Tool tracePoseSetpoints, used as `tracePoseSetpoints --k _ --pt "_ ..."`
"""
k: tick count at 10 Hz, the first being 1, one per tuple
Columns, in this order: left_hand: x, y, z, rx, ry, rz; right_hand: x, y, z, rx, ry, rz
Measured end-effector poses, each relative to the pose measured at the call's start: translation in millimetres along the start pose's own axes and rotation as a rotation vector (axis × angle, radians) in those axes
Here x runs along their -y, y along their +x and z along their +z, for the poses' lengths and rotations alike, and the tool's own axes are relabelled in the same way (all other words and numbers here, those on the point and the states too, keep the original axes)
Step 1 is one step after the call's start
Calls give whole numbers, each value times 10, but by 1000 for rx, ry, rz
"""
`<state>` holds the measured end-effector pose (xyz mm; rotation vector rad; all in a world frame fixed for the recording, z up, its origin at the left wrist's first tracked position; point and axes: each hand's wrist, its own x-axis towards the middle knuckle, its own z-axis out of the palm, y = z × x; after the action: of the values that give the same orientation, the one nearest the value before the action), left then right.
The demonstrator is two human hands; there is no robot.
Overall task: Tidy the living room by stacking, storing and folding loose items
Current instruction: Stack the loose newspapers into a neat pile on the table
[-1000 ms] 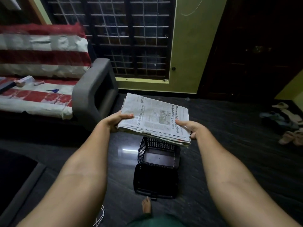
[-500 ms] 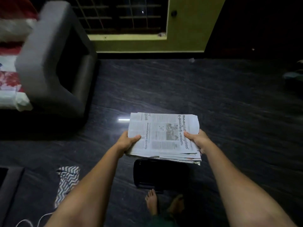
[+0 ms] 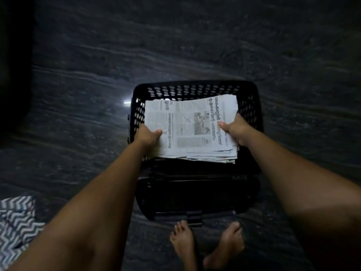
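A thick stack of folded newspapers (image 3: 189, 130) sits low inside the mouth of a black perforated plastic basket (image 3: 193, 89) on the dark floor. My left hand (image 3: 147, 134) grips the stack's left edge, thumb on top. My right hand (image 3: 235, 129) grips the right edge the same way. The basket's hinged black lid (image 3: 197, 196) lies open flat toward me, just in front of my bare feet (image 3: 207, 245). The basket's bottom is hidden under the papers.
A blue-and-white zigzag cloth (image 3: 17, 222) lies crumpled on the floor at the lower left. Dark veined stone floor (image 3: 195, 45) stretches beyond the basket. A dark furniture edge (image 3: 13, 65) runs along the far left.
My view tilted steeply down and I bent closer. Both hands lowered the newspaper stack from above the floor down into the open basket. The sofa and window left the view.
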<state>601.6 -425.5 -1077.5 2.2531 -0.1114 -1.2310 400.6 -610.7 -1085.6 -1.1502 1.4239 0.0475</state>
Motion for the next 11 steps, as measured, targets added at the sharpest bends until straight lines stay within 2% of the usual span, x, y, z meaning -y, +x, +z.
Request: tracePoseSetpoints --k 2,3,5,6,7,8,9,10,11 --pt "402 564 422 13 76 -132 -449 646 267 -26 -109 62" --pt "457 698 513 21 234 -141 -562 823 331 -6 -169 79" --pt "590 865 598 -7 370 -166 -864 1275 304 9 -177 100" --pt "574 840 662 -81 505 -117 -811 1125 354 7 -285 149" --pt "484 620 801 -263 820 28 -745 927 355 -39 -490 209" --pt "459 577 885 -172 1026 140 -749 896 348 -39 -532 227" --pt "487 670 866 202 1098 20 -731 834 352 -24 -519 229" --pt "551 707 808 382 1210 -74 -759 822 435 -48 -513 193" --pt "593 716 701 393 1137 -109 -707 770 538 16 -550 186"
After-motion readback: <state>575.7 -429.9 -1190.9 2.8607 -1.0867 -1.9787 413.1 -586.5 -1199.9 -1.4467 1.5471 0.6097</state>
